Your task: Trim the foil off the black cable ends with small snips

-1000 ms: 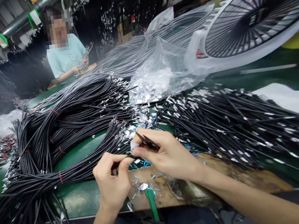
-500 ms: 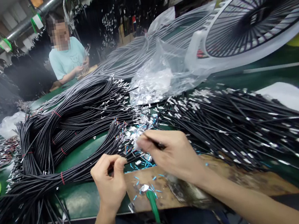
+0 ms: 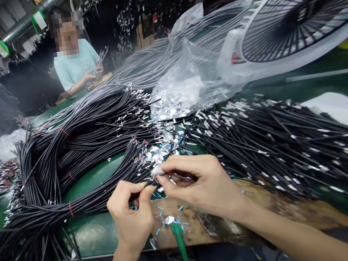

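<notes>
Your left hand (image 3: pixel 131 211) pinches a black cable (image 3: pixel 149 181) between thumb and finger, its end just past the tips. Your right hand (image 3: pixel 206 182), apart from it half a second ago, is back at that end, a small white piece (image 3: pixel 157 170) at its pinched fingertips and a dark tool (image 3: pixel 184 176) within its curl. Both hands now seem to share one cable end.

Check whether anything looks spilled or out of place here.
Yes: blue scraps and a silvery scrap lie strewn over the left end of the board, in no order, like stray offcuts. Nothing else clearly stands out.
</notes>
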{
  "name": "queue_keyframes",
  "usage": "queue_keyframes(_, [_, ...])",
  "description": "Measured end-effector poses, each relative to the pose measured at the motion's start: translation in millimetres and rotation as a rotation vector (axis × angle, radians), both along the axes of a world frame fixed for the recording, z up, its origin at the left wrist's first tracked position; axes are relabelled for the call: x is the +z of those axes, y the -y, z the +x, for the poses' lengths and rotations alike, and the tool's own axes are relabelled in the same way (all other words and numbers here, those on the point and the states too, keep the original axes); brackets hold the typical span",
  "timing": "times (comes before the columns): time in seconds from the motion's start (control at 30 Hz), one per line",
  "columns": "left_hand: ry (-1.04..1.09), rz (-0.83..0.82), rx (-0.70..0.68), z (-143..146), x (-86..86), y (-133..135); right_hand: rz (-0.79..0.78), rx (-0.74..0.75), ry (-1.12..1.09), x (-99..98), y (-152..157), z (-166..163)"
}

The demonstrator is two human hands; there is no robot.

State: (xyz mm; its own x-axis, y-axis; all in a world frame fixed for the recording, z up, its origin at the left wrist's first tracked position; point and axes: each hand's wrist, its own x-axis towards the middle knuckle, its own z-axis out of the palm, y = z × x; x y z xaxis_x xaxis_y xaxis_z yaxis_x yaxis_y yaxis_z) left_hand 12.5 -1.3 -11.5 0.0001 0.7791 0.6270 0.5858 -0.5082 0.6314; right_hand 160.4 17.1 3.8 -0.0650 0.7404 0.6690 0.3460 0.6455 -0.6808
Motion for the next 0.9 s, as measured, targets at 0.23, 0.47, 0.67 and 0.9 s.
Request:
queue_keyframes(0.23, [0.002, 0.02, 0.004, 2.2, -2.5, 0.6, -0.195, 0.045, -0.087, 4.1, 2.0, -0.1])
queue_keyframes(0.47, [0.01, -0.026, -0.113, -1.6, -1.9, -0.3, -1.007, 0.438, -0.373, 16.1, -10.1, 2.2])
queue_keyframes(0.67, [-0.017, -0.1, -0.108, -6.3, 0.5, -1.0, -0.849, 0.274, -0.475, 14.2, -8.9, 1.9])
queue_keyframes(0.9, [0.002, -0.16, -0.074, -5.9, 4.8, -0.3, -0.515, 0.295, -0.335, 12.3, 0.4, 3.7])
